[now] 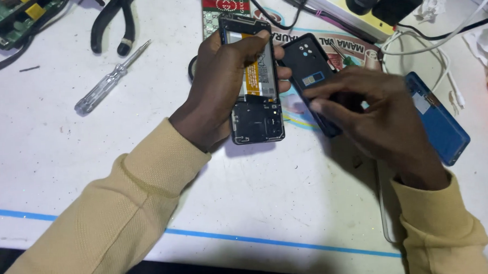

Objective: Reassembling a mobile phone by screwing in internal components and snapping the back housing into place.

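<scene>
Head view. The left hand point(226, 83) grips an opened phone point(253, 80), back cover off, with fingers wrapped round its left edge and fingertips point(262, 38) curled over the exposed battery. The phone's long axis runs nearly straight away from the person, tilted slightly so the far end leans left; its bare inner side faces up. The near end sits just above the white table point(66, 159), the far end overlaps a striped phone case point(220, 5).

The right hand point(378, 116) closes on a black back cover point(309, 75), thumb and forefinger pinching its near end. The cover's long axis slants from far-left to near-right, camera cut-outs at the far end, inner face up. It lies just beside the phone, their long edges close at the far end; whether they touch cannot be told.

A blue phone body point(441, 124) lies right of the right hand, partly under it, long axis also slanting near-right. A small screwdriver with a green handle point(341, 53) rests beyond the cover.

Open room: the near table surface between both sleeves down to the blue tape line point(258, 240) is bare. To the left, a clear-handled screwdriver point(109, 79) and black pliers point(113, 22) lie well apart from the phone. Far right is crowded: a power strip point(342, 4) with plugs, and white cables point(442, 70).
</scene>
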